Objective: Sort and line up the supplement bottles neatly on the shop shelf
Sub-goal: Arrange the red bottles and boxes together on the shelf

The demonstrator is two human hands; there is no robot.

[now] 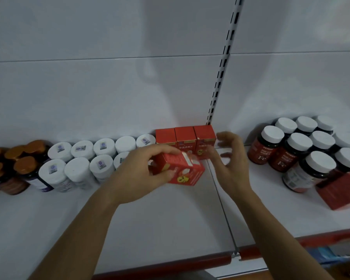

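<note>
A glossy white panelled back wall (89, 37), crossed by one horizontal seam, rises behind the flat white metal shelf (160, 223). A white slotted metal upright (223, 63) divides the wall. A red plastic strip (210, 260) edges the shelf front, and soft grey shadows lie on the wall.

Single head-worn wide-angle view; positioned close above red-trimmed front edge of white metal shop shelf (166, 223), facing forward and down toward white back panel (101, 89).

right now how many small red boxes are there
4 small red boxes. Three stand side by side against the back wall; the fourth box sits tilted in the left hand, in front of them. Others may be hidden behind it.
</note>
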